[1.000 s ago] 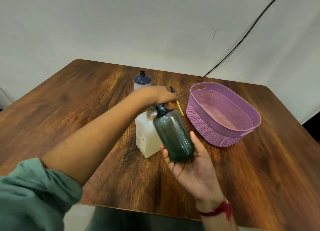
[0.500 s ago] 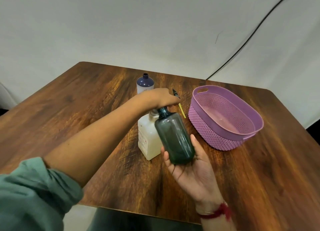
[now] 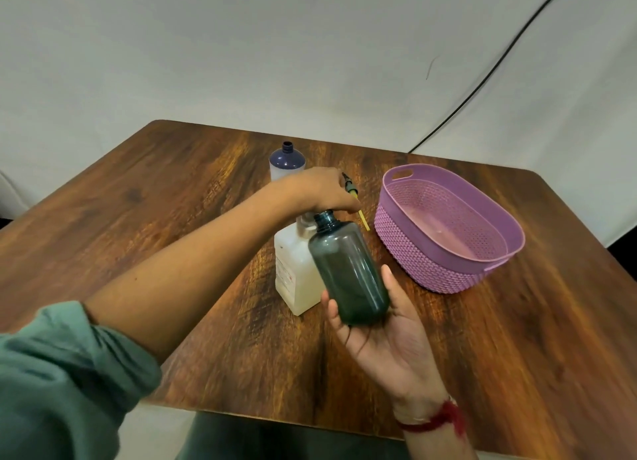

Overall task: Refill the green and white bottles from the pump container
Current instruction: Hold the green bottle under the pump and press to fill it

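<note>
The dark green translucent bottle (image 3: 348,273) is uncapped and tilted, cradled from below by my right hand (image 3: 386,339). Its open neck sits right under my left hand (image 3: 320,190), which covers and presses the pump head of the whitish pump container (image 3: 296,273) standing on the table. The pump nozzle itself is hidden by my fingers. Behind them stands the white bottle (image 3: 286,161) with a dark blue shoulder and open neck, untouched.
A purple woven plastic basket (image 3: 448,253) sits to the right on the wooden table (image 3: 517,339). A green and yellow pump tube (image 3: 355,197) lies between my left hand and the basket. A black cable (image 3: 482,77) runs down the white backdrop.
My left hand has stayed on the pump head with the green bottle's neck beneath it. Both hands and the bottle hold nearly the same pose; only the camera view has shifted slightly.
</note>
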